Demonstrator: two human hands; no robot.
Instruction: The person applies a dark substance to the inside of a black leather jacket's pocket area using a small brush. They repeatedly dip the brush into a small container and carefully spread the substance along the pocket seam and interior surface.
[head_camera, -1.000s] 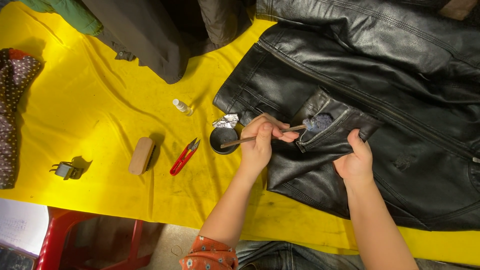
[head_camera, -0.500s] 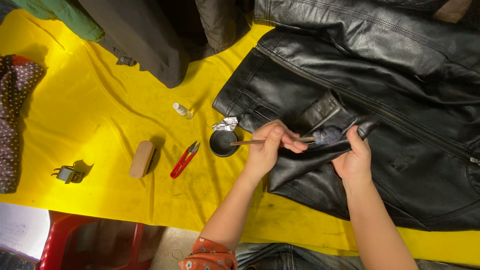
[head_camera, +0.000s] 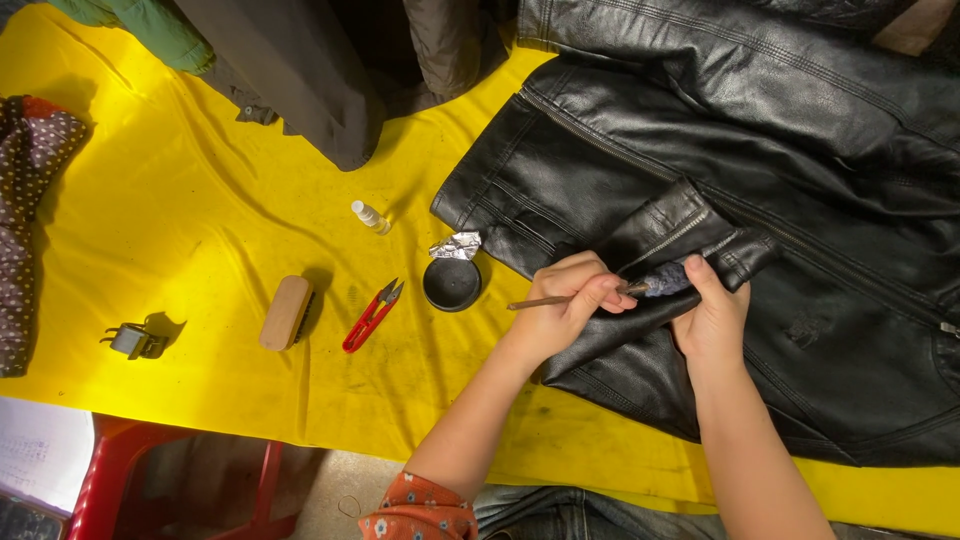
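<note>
Closest to me, my left hand is curled narrow around a thin brown brush. The handle lies almost level, its free end pointing left toward the tin and its working tip pointing right, where it meets a greyish, worn patch on a folded flap of the black leather jacket. My right hand sits just on the other side of that patch, fingers closed on the flap and pinching the leather up so the patch faces the brush. So the spot lies directly to the right of the left hand's fingertips, between both hands, with the brush tip touching it or as good as touching; I cannot tell which. The right hand is the nearer one to the patch itself, while the left is the nearer one to the tin.

Just left of the brush's tail end stands a small round black tin, open on the yellow surface. Its inside looks dark; I cannot tell how full it is. A crumpled piece of foil lies touching its far rim.

Further left lie red thread snips, then a wooden brush block, and well apart a small grey clip. Beyond the tin a small clear bottle lies on its side. At the far edge, dark and green garments hang over the cloth.
</note>
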